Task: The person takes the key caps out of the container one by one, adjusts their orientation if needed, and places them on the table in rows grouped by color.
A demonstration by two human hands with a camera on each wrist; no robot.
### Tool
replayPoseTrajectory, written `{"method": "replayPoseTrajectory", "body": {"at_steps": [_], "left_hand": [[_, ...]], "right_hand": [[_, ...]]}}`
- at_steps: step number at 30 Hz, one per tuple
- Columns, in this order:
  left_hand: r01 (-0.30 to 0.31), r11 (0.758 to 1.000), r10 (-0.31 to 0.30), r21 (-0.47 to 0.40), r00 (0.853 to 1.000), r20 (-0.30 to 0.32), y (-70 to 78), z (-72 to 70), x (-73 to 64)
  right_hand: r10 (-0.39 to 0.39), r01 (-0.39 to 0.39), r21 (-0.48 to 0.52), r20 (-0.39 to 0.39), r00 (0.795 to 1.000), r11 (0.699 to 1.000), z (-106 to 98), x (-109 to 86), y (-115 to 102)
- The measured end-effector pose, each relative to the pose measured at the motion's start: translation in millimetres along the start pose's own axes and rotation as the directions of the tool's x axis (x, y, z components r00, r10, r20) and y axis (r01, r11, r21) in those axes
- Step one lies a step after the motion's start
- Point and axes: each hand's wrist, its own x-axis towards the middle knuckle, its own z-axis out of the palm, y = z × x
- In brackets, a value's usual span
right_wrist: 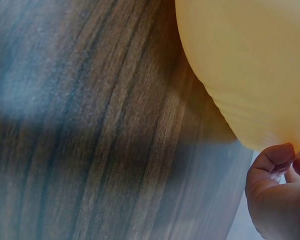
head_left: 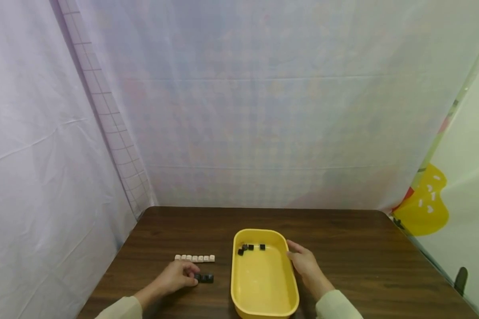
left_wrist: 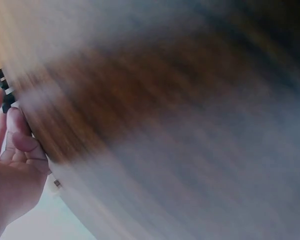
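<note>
My left hand (head_left: 174,277) pinches the left end of a short row of small black keycaps (head_left: 207,278) on the table, thumb and fingertips at the end one. In the left wrist view these black keycaps (left_wrist: 8,95) show at the left edge by the fingertips. Just behind that hand runs a straight row of white keycaps (head_left: 200,258), its left end close to the knuckles. My right hand (head_left: 308,267) grips the right rim of a yellow plastic basin (head_left: 265,283). In the right wrist view, thumb and fingers pinch the edge of the basin (right_wrist: 250,75).
Several loose black keycaps (head_left: 251,247) lie inside the basin at its far end. The brown wood-grain table (head_left: 351,248) reaches back to a pale hanging curtain (head_left: 263,133). More white sheeting (head_left: 44,177) hangs along the left side.
</note>
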Motion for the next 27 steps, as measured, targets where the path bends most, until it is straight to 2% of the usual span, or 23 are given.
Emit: {"method": "replayPoseTrajectory", "body": {"at_steps": [7,12,16,20,24,27], "left_hand": [[-0.002,1.000,0.002,0.011,1.000,-0.027,-0.5,-3.4,0.6],[-0.005,0.999,0.008,0.046,0.997,-0.073,11.4,-9.9,9.3],[-0.011,0.997,0.017,0.074,0.997,-0.080,30.2,-11.7,24.6],[-0.011,0.998,0.014,0.055,0.998,-0.056,52.9,-7.3,45.2],[-0.016,0.999,0.018,0.043,0.999,-0.042,74.9,2.7,66.4],[-0.037,0.998,0.040,0.052,0.998,-0.043,88.7,15.2,83.2]], "right_hand": [[-0.008,0.008,0.012,-0.012,1.000,1.000,1.9,1.7,1.2],[-0.009,0.009,-0.001,-0.012,1.000,1.000,1.7,2.2,-0.1],[-0.010,0.010,-0.004,-0.012,1.000,1.000,1.5,3.1,-0.3],[-0.006,0.006,-0.007,-0.013,1.000,1.000,0.9,3.9,0.5],[0.001,-0.002,-0.017,-0.013,1.000,1.000,0.7,3.8,0.8],[0.003,-0.003,-0.015,-0.011,1.000,1.000,1.1,3.3,0.5]]}}
